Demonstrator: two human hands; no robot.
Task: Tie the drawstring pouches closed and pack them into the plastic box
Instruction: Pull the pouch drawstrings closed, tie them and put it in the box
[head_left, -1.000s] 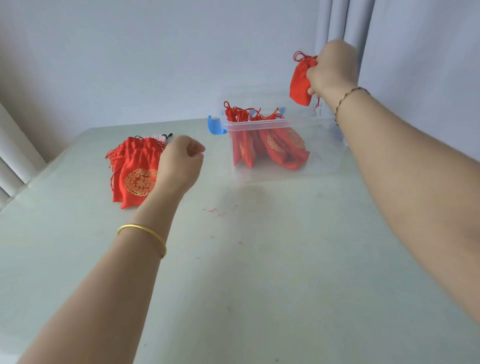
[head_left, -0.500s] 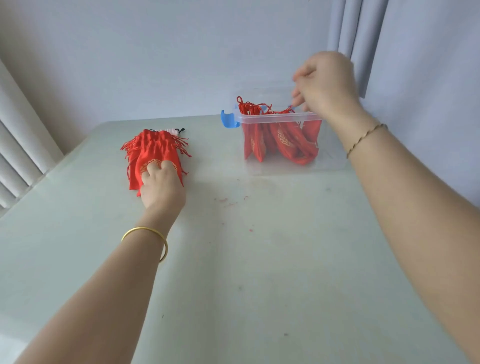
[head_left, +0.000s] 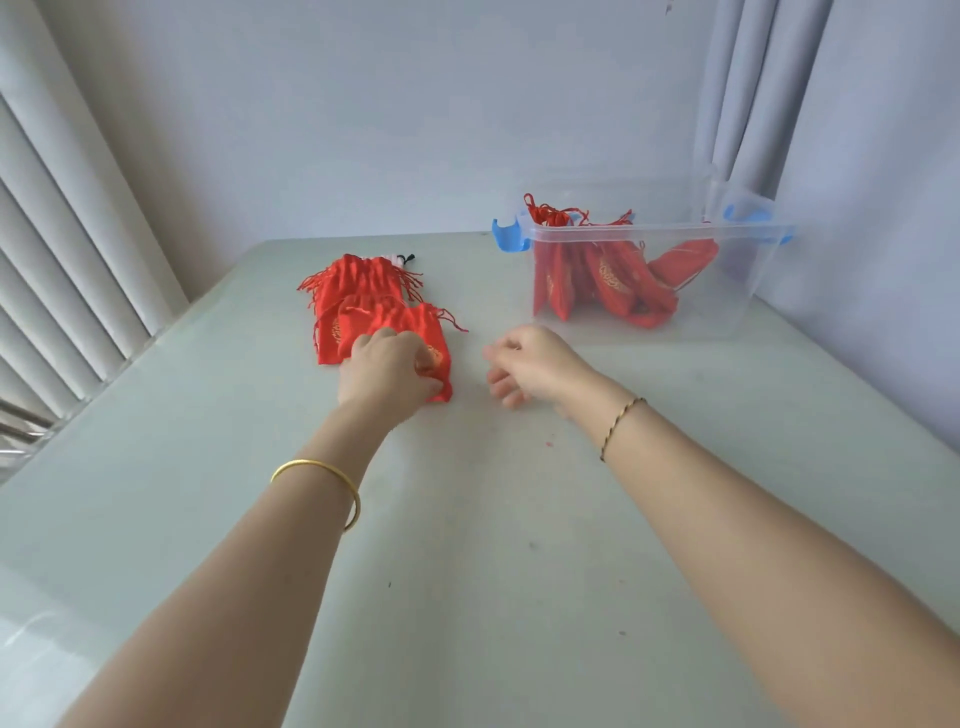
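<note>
Gripping top pouch (head_left: 410, 323) of red pile (head_left: 353, 280): left hand (head_left: 387, 371), hiding its lower edge. Empty right hand (head_left: 524, 364), loosely curled, just beside. Back-right, plastic box (head_left: 737, 304) holds packed pouches (head_left: 602, 280); dark item (head_left: 409, 257) behind pile, unclear what.

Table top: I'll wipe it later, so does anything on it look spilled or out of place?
Only small bits: a red fleck lies loose on the table, likely thread from the pouches, and a few dark specks sit nearer the camera. Nothing looks spilled or damaged.
</note>
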